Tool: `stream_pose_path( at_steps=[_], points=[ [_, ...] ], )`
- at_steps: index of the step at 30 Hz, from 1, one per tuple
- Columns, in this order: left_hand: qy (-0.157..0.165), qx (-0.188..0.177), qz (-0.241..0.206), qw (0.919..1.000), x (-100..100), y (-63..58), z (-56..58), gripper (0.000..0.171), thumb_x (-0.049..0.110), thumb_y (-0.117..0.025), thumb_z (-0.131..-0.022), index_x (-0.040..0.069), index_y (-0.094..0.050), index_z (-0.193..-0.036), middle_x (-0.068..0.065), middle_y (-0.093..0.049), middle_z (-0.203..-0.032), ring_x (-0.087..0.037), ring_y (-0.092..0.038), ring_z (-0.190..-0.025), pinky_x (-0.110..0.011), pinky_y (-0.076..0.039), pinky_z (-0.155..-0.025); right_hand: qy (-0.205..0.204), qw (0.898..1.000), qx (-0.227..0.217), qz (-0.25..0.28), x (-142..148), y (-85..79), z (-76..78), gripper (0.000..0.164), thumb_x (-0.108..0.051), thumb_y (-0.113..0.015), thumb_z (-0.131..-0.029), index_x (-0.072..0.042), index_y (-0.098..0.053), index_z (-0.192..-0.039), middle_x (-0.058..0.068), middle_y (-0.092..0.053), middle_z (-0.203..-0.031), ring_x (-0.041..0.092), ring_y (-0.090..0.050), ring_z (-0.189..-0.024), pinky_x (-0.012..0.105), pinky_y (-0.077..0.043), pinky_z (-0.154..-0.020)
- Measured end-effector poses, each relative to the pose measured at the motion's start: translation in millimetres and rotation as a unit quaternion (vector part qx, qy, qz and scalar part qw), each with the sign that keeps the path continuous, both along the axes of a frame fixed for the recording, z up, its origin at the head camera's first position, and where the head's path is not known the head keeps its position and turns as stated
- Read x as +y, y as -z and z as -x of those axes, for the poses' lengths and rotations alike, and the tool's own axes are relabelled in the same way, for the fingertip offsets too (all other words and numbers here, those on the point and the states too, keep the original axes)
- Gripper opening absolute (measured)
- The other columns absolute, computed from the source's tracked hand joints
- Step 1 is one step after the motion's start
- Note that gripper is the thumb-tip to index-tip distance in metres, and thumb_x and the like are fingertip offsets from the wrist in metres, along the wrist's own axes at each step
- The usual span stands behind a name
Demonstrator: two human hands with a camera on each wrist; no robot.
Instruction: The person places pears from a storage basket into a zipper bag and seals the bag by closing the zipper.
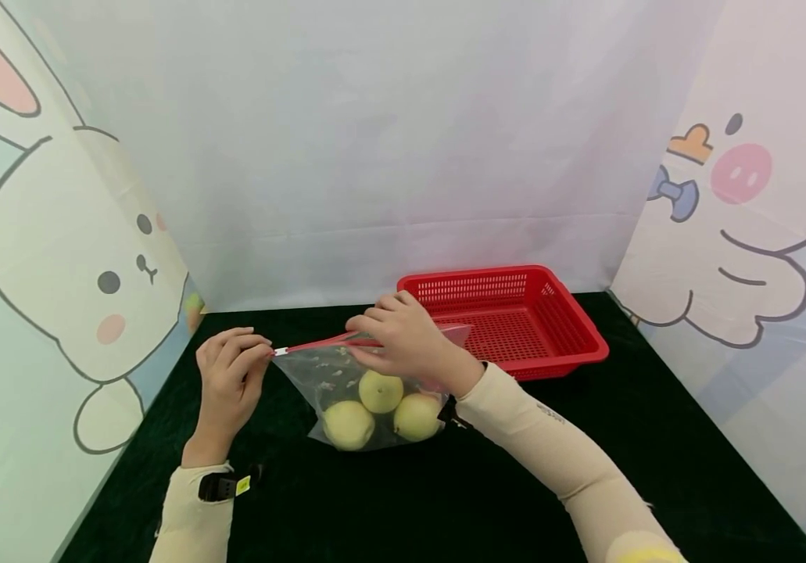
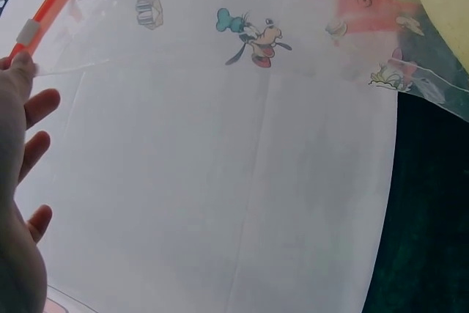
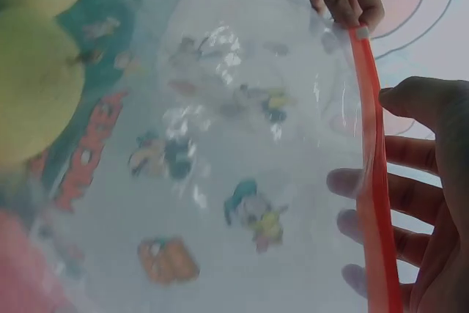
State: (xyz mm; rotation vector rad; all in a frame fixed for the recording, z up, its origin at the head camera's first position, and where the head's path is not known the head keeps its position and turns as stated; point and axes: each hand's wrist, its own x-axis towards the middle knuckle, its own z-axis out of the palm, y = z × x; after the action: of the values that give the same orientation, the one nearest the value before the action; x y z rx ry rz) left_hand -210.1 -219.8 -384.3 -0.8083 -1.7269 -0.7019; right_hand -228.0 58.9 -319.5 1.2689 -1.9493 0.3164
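Note:
A clear zip bag (image 1: 311, 379) with a red zip strip (image 3: 375, 152) and printed cartoon figures hangs between my hands. Three round yellow-green fruits (image 1: 349, 425) lie in its lower part, near the table. At the bag's left top corner, my left hand (image 1: 230, 379) pinches the strip's end, right by the white slider (image 2: 28, 31). Farther along the strip, my right hand (image 1: 406, 336) holds the bag's top edge. In the right wrist view its thumb is on the near side, and the fingertips show through the plastic behind. The right hand hides part of the strip in the head view.
Behind the bag, to the right, stands a red plastic basket (image 1: 571, 336) with slotted walls. Dark green cloth (image 1: 346, 508) covers the table. Pale curtains (image 1: 403, 156) with cartoon animals enclose the back and both sides.

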Motion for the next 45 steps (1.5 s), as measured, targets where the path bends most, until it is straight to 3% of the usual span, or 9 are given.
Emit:
stream_pose_path(
  at_steps=[10, 19, 35, 45],
  points=[
    [0.007, 0.013, -0.002, 0.9999, 5.1, 1.0, -0.3, 0.038, 0.031, -0.054, -0.103, 0.001, -0.069, -0.085, -0.017, -0.066, -0.089, -0.043, -0.054, -0.097, -0.047, -0.026, -0.1, -0.016, 1.0, 0.006, -0.001, -37.7, 3.6, -8.2, 0.014, -0.027, -0.076, -0.089, -0.019, -0.073, -0.099, -0.008, -0.07, -0.085, 0.013, -0.056, -0.077, 0.029, -0.042, -0.073],
    [0.004, 0.024, -0.004, 0.9997, 9.2, -2.4, -2.4, 0.038, 0.031, -0.053, -0.103, 0.002, -0.068, -0.085, -0.016, -0.066, -0.088, -0.043, -0.053, -0.096, -0.044, -0.026, -0.101, -0.019, 0.998, 0.058, 0.013, -60.1, 10.4, -8.7, 0.012, -0.029, -0.075, -0.091, -0.02, -0.074, -0.099, -0.009, -0.071, -0.087, 0.011, -0.058, -0.079, 0.026, -0.045, -0.08],
    [0.007, 0.033, 0.011, 0.9994, 11.3, -2.0, -1.8, 0.038, 0.029, -0.052, -0.104, 0.002, -0.069, -0.084, -0.016, -0.067, -0.089, -0.044, -0.054, -0.097, -0.047, -0.026, -0.103, 0.033, 0.997, 0.068, -0.023, -68.0, 12.3, -12.7, 0.015, -0.033, -0.069, -0.096, -0.019, -0.07, -0.101, -0.01, -0.072, -0.092, 0.01, -0.059, -0.081, 0.028, -0.044, -0.083],
    [-0.015, 0.015, 0.011, 0.9997, 13.0, 1.1, -0.9, 0.036, 0.026, -0.052, -0.104, 0.001, -0.069, -0.085, -0.016, -0.067, -0.091, -0.043, -0.054, -0.1, -0.047, -0.023, -0.104, 0.075, 0.983, 0.158, -0.052, -68.1, 13.5, -10.7, 0.02, -0.038, -0.062, -0.1, -0.019, -0.069, -0.101, -0.007, -0.068, -0.094, 0.011, -0.061, -0.085, 0.031, -0.046, -0.085]
  ],
)
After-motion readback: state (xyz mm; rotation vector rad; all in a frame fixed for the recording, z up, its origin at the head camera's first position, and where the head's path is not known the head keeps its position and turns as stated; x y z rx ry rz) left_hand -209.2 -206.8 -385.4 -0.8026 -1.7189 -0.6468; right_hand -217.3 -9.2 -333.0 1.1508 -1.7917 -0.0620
